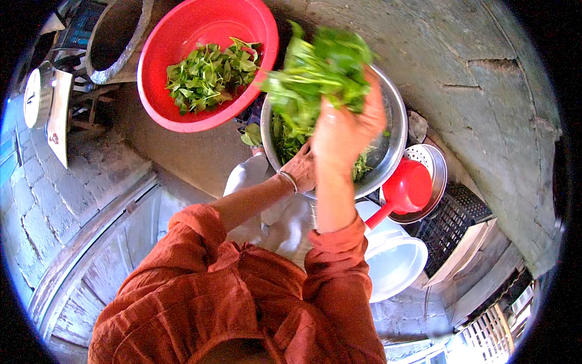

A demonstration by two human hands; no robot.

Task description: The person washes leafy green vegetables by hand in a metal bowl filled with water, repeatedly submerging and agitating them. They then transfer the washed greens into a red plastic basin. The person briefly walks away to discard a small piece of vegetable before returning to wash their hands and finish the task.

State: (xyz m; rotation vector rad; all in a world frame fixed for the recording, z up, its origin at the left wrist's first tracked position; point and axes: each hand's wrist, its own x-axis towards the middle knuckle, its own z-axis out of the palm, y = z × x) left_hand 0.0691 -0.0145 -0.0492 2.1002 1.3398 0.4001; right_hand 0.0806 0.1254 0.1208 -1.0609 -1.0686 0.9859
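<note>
My right hand (348, 130) is raised over a metal basin (397, 130), closed round a bunch of green leafy vegetables (321, 76) blurred by motion. Lower down, my left hand (302, 168) reaches over the basin's near left rim, a bracelet at its wrist. Its fingers go in among the greens and are partly hidden behind my right arm, so whether they grip anything does not show. More leaves (362, 167) lie inside the basin. To the left of it, a wide red basin (153, 70) holds a heap of loose green leaves (212, 76).
A red dipper (409, 188) rests on a metal colander (438, 161) right of the metal basin. Nearer me is a whitish plastic tub (397, 267), beside a black crate (448, 224). A concrete wall (461, 91) rises along the right. A round-dial scale (37, 97) stands at far left.
</note>
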